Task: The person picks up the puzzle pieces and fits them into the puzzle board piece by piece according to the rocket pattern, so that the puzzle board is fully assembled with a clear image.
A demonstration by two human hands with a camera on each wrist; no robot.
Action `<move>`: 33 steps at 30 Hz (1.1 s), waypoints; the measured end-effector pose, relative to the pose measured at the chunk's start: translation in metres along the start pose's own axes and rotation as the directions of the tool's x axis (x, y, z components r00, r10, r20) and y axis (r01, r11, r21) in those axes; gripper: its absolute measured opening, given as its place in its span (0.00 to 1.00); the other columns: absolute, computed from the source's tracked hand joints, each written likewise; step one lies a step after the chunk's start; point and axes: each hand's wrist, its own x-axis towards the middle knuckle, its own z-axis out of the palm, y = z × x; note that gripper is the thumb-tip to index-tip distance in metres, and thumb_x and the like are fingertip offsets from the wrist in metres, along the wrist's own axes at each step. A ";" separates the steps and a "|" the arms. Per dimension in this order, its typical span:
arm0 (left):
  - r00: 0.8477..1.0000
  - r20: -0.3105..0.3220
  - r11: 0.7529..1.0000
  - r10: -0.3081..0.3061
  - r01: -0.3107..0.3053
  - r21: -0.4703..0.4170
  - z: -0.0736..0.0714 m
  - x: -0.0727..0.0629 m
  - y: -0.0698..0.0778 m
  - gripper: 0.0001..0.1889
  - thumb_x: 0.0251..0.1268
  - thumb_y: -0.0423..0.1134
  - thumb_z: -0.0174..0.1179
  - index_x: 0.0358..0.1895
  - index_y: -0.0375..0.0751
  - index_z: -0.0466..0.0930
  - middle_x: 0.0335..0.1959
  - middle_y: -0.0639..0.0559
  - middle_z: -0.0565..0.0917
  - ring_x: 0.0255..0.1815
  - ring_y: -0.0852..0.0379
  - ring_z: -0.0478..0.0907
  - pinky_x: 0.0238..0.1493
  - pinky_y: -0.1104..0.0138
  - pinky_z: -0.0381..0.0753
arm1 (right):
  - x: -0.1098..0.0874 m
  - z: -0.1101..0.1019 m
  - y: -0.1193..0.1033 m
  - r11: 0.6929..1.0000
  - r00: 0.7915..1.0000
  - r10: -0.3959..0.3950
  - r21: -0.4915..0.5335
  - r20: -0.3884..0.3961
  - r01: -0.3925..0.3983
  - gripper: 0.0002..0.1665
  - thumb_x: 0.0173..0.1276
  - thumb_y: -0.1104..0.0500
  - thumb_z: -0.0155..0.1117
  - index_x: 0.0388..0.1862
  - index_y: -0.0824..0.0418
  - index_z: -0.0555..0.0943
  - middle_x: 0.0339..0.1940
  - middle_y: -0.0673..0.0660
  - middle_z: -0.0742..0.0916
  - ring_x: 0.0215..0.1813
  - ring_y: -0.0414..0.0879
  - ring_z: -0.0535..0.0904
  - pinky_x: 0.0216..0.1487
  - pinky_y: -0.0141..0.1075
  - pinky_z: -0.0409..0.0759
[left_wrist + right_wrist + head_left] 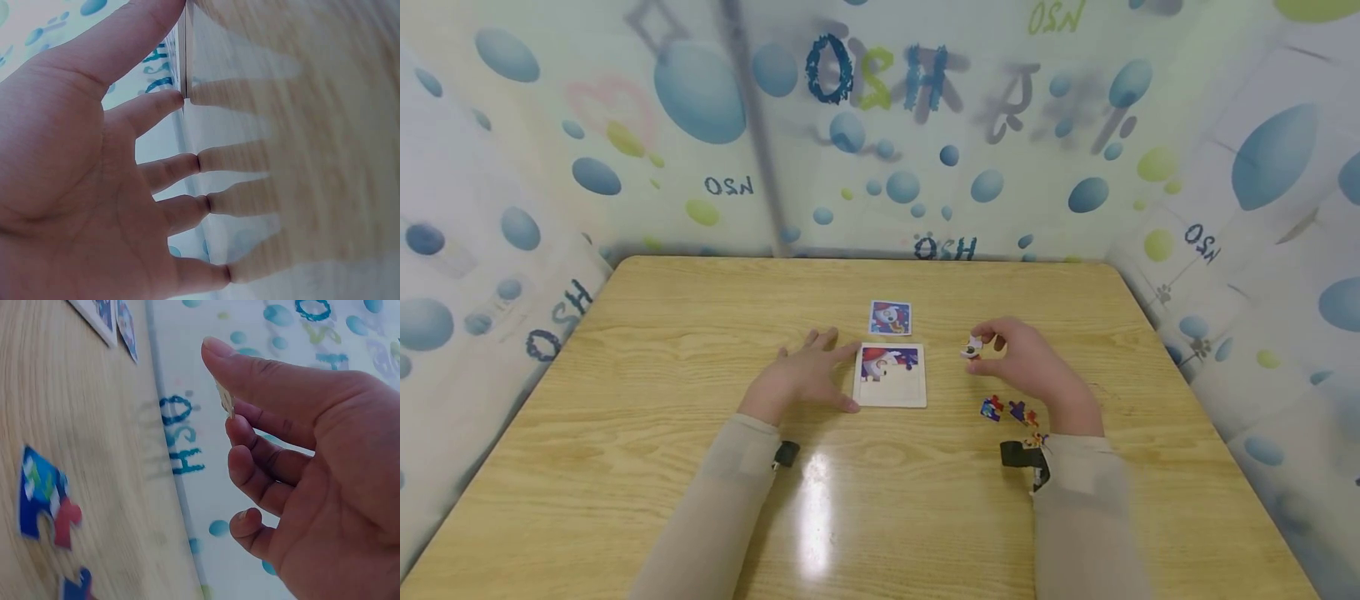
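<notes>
A square white puzzle tray (904, 393) lies mid-table, with joined pieces filling its upper part and bare board below. My left hand (808, 371) rests on the table at the tray's left side, fingers spread, thumb and forefinger right at its edge. In the left wrist view the fingertips (219, 275) meet the tabletop. To the right of the tray, my right hand (1026, 362) pinches a white puzzle piece (972, 347) between thumb and fingers, raised over the table. In the right wrist view the piece (224, 400) shows nearly edge-on.
A small picture card (891, 318) of a white cartoon animal lies just behind the tray. Near my right wrist are several loose pieces, among them a blue-and-red piece (992, 408) and a purple piece (1017, 411). A patterned curtain (880, 167) stands behind the wooden table (700, 308).
</notes>
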 end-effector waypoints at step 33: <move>1.000 0.012 1.000 -0.002 0.002 0.008 -0.001 0.002 0.001 0.56 0.63 0.61 0.79 0.91 0.60 0.56 0.94 0.39 0.42 0.94 0.32 0.32 0.83 0.21 0.33 | 0.039 0.077 -0.038 0.997 0.997 -0.054 0.059 0.050 0.051 0.32 0.71 0.53 0.82 0.71 0.58 0.83 0.60 0.59 0.82 0.56 0.55 0.77 0.58 0.48 0.82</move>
